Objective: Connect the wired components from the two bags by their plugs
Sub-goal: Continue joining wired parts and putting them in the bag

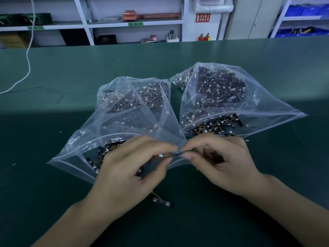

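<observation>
Two clear plastic bags lie open on the green table, the left bag [124,111] and the right bag [222,97], each full of small black components with thin wires and white plugs. My left hand [131,168] and my right hand [220,157] meet in front of the bags' mouths. Between their fingertips they pinch one small wired component [173,154], a thin dark piece with yellow wires and a white plug [160,155] showing near my left fingers. A joined pair of components [162,200] lies on the table below my left hand.
A white cable [26,56] runs down across the table's far left. Loose components spill from the right bag's mouth [222,127]. Shelving with boxes and two red fire extinguishers [203,36] stand behind the table's far edge.
</observation>
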Action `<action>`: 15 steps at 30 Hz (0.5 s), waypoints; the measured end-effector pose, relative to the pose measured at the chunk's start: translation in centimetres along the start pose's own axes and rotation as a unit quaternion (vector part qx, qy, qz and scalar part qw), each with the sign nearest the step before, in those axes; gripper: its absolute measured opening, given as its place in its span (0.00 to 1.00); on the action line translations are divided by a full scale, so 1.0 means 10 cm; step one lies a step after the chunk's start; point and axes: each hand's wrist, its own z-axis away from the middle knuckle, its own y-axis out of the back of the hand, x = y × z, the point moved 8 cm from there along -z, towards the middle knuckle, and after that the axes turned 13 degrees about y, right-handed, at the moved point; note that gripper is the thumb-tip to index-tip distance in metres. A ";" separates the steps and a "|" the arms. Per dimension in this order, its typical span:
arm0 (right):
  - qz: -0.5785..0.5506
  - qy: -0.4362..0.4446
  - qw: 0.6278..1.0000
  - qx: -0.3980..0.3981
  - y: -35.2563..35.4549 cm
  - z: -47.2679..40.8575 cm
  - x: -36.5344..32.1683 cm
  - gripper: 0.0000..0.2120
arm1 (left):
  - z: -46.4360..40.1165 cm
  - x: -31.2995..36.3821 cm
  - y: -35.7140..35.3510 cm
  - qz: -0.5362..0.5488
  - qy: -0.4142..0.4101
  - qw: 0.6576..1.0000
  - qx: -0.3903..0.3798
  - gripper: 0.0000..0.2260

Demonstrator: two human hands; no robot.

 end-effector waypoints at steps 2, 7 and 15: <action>0.013 0.002 1.000 -0.005 -0.01 0.00 0.01 0.02 | 0.01 -0.01 -0.01 0.006 0.001 1.000 -0.004 0.09; 0.031 0.005 0.999 -0.019 -0.02 0.00 0.01 0.05 | 0.01 -0.03 0.01 0.021 0.011 1.000 0.003 0.09; 0.050 0.008 0.998 -0.026 -0.02 0.02 0.02 0.03 | 0.01 -0.02 0.03 0.054 0.026 0.998 0.016 0.18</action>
